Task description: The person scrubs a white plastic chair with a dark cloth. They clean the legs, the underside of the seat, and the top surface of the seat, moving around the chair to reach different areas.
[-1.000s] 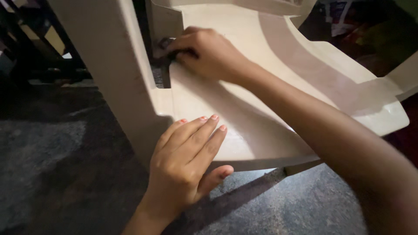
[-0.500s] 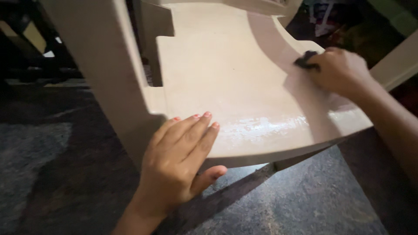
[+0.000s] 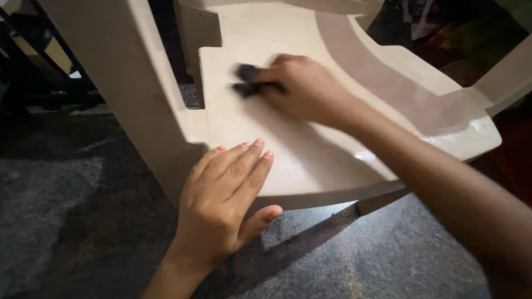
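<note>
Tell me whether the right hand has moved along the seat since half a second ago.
Yes. The right hand, holding a small dark pad, has swept from the cream chair seat's far right edge back left toward its slot-side corner.

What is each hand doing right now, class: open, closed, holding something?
Left hand: open, fingers flat on the front edge of the pale plastic chair seat.
Right hand: closed on a small dark pad, pressed to the seat.

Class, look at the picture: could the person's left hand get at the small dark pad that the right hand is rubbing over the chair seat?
Probably yes. The left hand lies flat on the seat's front edge, with bare seat between it and the dark pad under the right hand.
</note>
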